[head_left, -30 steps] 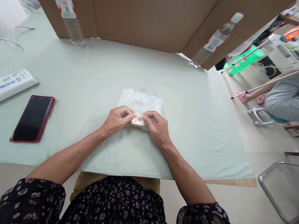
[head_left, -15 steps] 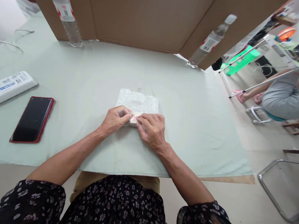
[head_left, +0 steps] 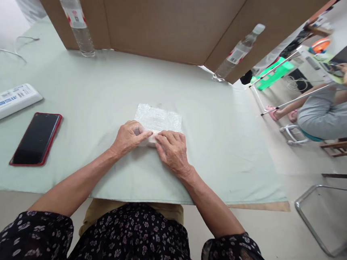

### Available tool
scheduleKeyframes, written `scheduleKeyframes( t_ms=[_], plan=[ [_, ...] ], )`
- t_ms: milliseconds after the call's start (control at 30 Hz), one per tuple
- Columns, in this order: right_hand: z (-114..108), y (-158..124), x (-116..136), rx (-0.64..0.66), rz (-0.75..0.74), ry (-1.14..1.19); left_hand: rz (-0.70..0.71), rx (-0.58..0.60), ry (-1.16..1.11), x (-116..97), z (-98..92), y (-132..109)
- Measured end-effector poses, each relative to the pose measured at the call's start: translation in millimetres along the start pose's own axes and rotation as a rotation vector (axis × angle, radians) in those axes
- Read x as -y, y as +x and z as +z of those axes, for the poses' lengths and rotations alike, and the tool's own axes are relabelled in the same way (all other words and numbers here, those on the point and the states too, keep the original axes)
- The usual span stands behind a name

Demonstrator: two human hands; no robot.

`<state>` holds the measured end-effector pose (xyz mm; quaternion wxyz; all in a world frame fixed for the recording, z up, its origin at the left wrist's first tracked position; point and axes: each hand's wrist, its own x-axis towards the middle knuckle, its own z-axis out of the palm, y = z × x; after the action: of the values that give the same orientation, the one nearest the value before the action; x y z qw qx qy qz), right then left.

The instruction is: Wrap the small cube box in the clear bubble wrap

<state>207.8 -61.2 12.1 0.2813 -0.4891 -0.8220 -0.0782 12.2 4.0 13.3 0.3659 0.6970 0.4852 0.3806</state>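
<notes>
Left hand [head_left: 129, 136] and right hand [head_left: 173, 149] are pinching the near edge of a bubble-wrap packet [head_left: 160, 117] lying on the tablecloth [head_left: 220, 142]. It is probably handling light, soft, slick; the thicker near edge is likely offering best purchase.

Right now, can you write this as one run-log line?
left hand: touching bubble wrap, near edge | right hand: touching same edge | phone: screen dark, left of both hands
</notes>
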Motion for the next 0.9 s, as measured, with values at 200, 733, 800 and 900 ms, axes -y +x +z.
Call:
scheduleKeyframes(
  t_ms=[200,733,800,900],
  plan=[
    [0.1,-0.2,2.9,0.095,0.042,-0.032,-0.02,0.108,0.034,4.2,-12.7,7.4],
    [0.0,1.3,4.2,0.113,-0.019,-0.145,0.088,0.071,0.284,12.1,3.1,1.0],
    [0.2,1.3,4.5,0.12,-0.002,-0.124,0.096,0.069,0.294,12.9,2.8,1.3],
    [0.2,1.6,5.2,0.138,0.019,-0.103,0.103,0.067,0.32,14.2,3.5,1.5]
  ],
)
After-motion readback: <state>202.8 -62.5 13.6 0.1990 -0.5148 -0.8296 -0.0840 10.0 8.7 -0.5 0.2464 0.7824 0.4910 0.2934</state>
